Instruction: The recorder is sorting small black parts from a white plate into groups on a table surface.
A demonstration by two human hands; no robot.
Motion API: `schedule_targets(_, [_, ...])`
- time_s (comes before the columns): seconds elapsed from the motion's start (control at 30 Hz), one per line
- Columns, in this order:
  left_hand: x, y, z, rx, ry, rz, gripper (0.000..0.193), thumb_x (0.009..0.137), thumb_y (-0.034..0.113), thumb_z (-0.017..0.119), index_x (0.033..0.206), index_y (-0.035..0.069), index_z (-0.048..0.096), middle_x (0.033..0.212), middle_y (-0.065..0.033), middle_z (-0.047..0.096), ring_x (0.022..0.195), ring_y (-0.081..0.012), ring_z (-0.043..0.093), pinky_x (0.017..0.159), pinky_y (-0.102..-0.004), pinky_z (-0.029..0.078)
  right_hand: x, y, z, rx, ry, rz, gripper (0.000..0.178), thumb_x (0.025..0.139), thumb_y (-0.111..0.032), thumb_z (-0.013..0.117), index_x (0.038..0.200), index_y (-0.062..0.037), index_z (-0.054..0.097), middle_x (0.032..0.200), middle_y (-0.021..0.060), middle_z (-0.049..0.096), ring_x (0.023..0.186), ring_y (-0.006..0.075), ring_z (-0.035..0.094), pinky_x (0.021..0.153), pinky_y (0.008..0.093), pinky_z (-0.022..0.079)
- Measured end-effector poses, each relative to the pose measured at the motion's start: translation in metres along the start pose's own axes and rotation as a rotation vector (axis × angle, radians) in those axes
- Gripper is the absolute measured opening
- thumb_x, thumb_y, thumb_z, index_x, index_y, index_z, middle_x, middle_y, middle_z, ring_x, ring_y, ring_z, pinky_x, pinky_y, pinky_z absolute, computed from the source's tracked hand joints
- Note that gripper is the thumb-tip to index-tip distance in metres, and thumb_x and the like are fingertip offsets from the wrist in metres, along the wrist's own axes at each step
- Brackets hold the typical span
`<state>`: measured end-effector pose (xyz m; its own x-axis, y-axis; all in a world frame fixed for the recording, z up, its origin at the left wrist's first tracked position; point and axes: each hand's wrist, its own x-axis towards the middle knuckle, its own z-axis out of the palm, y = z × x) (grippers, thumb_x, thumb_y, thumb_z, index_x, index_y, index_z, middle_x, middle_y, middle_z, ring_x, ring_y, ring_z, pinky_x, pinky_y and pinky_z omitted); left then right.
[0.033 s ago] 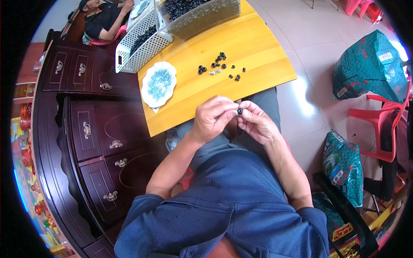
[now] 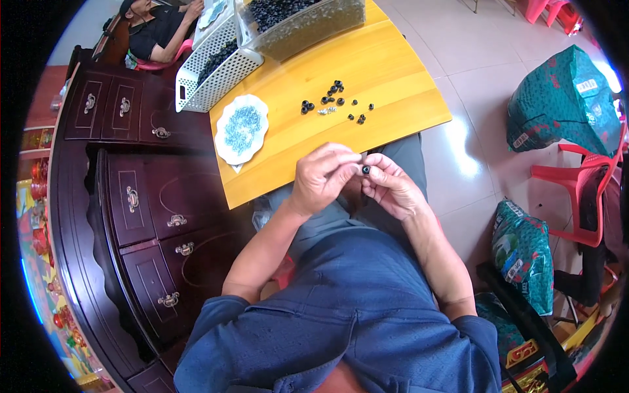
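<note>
Just off the near edge of the yellow table, a small round black part [image 2: 366, 169] with a hole-like centre is pinched between thumb and finger of my right hand [image 2: 392, 185]. My left hand [image 2: 324, 178] is beside it, thumb and fingertips pressed together; whatever they may hold is too small to make out. On the tabletop lie several loose black round parts [image 2: 336, 88] in small clusters. Among them is a little group of shiny silvery pieces [image 2: 327, 111]. A white scalloped plate [image 2: 223, 145] holds many small pale-blue clear pieces [image 2: 242, 128].
A white perforated basket [image 2: 196, 98] and a clear bin [image 2: 314, 36], both with black parts, stand at the table's [image 2: 288, 164] far side. Dark wooden drawers [image 2: 157, 196] flank the left. Green bags [image 2: 557, 105] and a red chair [image 2: 576, 180] are at right. Another person [image 2: 160, 33] sits far left.
My left hand has shifted very slightly left, its fingertips a little farther from the black part. The right hand keeps its pinch in place.
</note>
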<state>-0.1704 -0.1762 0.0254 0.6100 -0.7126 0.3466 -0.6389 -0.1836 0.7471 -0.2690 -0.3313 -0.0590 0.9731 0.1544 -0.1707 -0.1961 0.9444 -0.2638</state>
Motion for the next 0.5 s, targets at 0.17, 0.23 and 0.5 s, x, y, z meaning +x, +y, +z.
schedule_targets(0.17, [0.028, -0.033, 0.003, 0.099, 0.071, -0.170, 0.015, 0.084, 0.001, 0.072, 0.099, -0.001, 0.071, 0.082, -0.0097, 0.067, 0.065, -0.0187, 0.064, 0.060, -0.0284, 0.051, 0.001, -0.003, -0.003, 0.010, -0.030, -0.007, 0.020, 0.090, -0.011, 0.073, 0.109, -0.0086, 0.066, 0.105, 0.0080, 0.071, 0.090, 0.0141, 0.066, 0.080, 0.0248, 0.053])
schedule_targets(0.23, [0.035, -0.048, 0.007, 0.101, 0.080, -0.175, 0.019, 0.083, 0.003, 0.071, 0.103, 0.002, 0.070, 0.083, -0.0092, 0.067, 0.065, -0.0188, 0.064, 0.060, -0.0300, 0.051, 0.001, -0.004, -0.002, -0.005, -0.057, 0.005, 0.021, 0.090, -0.011, 0.073, 0.109, -0.0087, 0.066, 0.105, 0.0078, 0.071, 0.089, 0.0149, 0.066, 0.080, 0.0256, 0.053])
schedule_targets(0.5, [0.054, -0.075, 0.019, 0.409, 0.014, -0.098, 0.021, 0.082, 0.007, 0.072, 0.103, 0.006, 0.071, 0.084, -0.0089, 0.067, 0.069, -0.0224, 0.066, 0.065, -0.0336, 0.052, 0.001, -0.008, -0.003, 0.037, -0.036, -0.013, 0.021, 0.091, -0.012, 0.071, 0.111, -0.0088, 0.066, 0.106, 0.0080, 0.070, 0.087, 0.0146, 0.066, 0.079, 0.0258, 0.053])
